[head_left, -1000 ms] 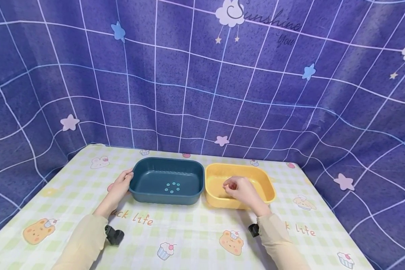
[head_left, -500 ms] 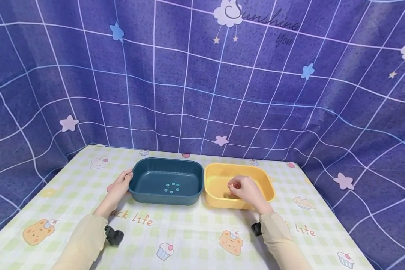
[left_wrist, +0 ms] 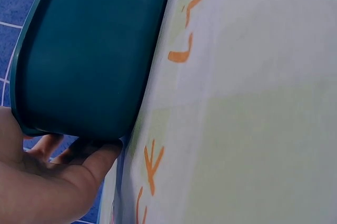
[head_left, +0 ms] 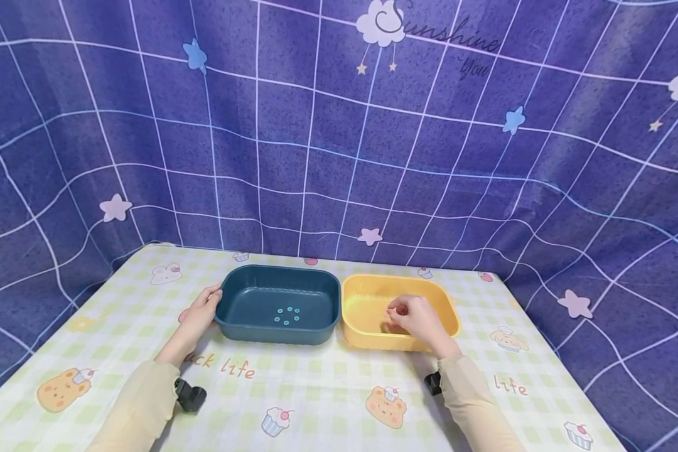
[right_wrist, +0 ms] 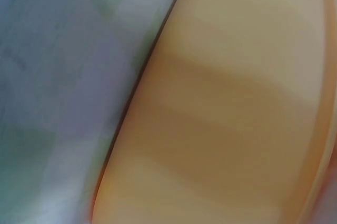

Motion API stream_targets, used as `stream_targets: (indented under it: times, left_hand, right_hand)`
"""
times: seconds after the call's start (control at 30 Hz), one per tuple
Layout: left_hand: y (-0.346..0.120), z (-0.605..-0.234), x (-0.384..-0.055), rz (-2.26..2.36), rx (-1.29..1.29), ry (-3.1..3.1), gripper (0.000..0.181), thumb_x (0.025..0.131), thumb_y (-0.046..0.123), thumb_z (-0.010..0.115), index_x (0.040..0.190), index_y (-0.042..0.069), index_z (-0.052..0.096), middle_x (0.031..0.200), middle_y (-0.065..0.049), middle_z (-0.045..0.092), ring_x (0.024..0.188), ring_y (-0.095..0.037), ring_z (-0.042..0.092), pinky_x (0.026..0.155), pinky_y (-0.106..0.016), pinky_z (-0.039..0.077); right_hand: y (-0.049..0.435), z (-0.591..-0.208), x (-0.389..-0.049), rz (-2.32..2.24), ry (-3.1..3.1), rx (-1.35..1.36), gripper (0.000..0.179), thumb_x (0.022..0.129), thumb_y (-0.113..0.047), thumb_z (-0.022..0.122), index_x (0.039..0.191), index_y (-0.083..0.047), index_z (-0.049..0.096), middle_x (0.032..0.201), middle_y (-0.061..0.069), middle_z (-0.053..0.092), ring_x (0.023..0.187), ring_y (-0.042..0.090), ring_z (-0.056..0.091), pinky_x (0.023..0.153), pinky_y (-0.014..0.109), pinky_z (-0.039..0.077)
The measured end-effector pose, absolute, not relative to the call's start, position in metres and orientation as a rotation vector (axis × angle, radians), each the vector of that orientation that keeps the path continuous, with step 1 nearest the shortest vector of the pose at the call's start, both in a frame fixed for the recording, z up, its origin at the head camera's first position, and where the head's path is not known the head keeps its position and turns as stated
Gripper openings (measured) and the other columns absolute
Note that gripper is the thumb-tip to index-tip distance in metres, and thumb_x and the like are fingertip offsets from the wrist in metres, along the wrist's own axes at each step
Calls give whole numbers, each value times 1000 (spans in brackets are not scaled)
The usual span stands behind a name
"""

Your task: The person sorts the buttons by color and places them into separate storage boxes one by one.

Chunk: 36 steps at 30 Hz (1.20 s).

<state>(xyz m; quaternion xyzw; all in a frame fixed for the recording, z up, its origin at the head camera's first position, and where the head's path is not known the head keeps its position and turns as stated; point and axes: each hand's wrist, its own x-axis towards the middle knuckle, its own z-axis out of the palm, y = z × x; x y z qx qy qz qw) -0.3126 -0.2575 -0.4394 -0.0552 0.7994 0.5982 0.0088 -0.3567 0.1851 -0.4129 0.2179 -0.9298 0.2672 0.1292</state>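
Note:
At the left end of a dark teal basin (head_left: 277, 333), my left hand (head_left: 200, 311) holds the end wall. In the left wrist view, its fingers (left_wrist: 102, 161) bend against the lower wall and part of the hand overlaps the rim. My right hand (head_left: 418, 317) reaches over the front rim into a yellow basin (head_left: 367, 339), fingers bent and fingertips close together. A reddish patch (head_left: 402, 309) shows inside the curl of the fingers; I cannot tell whether it is a held thing. The right wrist view has only the yellow wall (right_wrist: 210, 108), with shading across it.
Several small light teal circles (head_left: 288, 316) form a ring on the teal basin's floor. The basins stand side by side on a checked tablecloth (head_left: 316, 402). Behind the table hangs a purple-blue curtain (head_left: 294, 157). A black wrist camera (head_left: 191, 397) sits by each sleeve.
My right hand has shifted a little to the right within the yellow basin, fingers still bent. The left hand and both basins keep their places.

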Motion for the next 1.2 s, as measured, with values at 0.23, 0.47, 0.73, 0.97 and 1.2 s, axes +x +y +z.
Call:
stream_targets:
  times: [0.23, 0.47, 0.73, 0.97, 1.2]
  left_hand:
    - [-257, -439, -312, 1864, -175, 2504, 60, 102, 41, 21, 150, 6, 13, 153, -26, 16, 137, -41, 26, 105, -55, 35]
    - [-257, -439, -311, 1871, -157, 2501, 60, 102, 40, 21, 150, 5, 13, 153, -26, 14, 138, -42, 22, 107, -55, 32]
    - [-257, -437, -310, 1870, -151, 2497, 59, 103, 39, 21, 150, 6, 13, 153, -25, 13, 139, -42, 21, 107, -55, 31]
    - [-258, -439, -311, 1870, -146, 2499, 59, 103, 39, 21, 150, 5, 13, 154, -25, 13, 139, -42, 21, 107, -55, 32]
    - [-258, -439, -311, 1866, -145, 2493, 61, 102, 41, 20, 150, 5, 12, 153, -27, 13, 138, -43, 22, 107, -56, 32]
  right_hand:
    - [190, -415, -359, 771, -2682, 626, 4, 79, -14, 71, 81, -10, 72, 64, -6, 58, 57, 4, 48, 55, 21, 43]
    - [195, -417, -361, 762, -2674, 606, 6, 79, -14, 72, 82, -9, 72, 65, -5, 62, 59, 4, 52, 57, 22, 46]
    - [203, -415, -362, 747, -2664, 586, 4, 79, -14, 71, 81, -10, 72, 64, -6, 60, 58, 5, 50, 55, 21, 42]
    - [211, -414, -364, 731, -2689, 544, 4, 79, -13, 71, 80, -9, 71, 65, -5, 61, 59, 5, 49, 56, 21, 42]
    - [214, -414, -364, 711, -2707, 524, 8, 79, -15, 71, 79, -7, 71, 65, -3, 61, 59, 6, 49, 57, 22, 42]
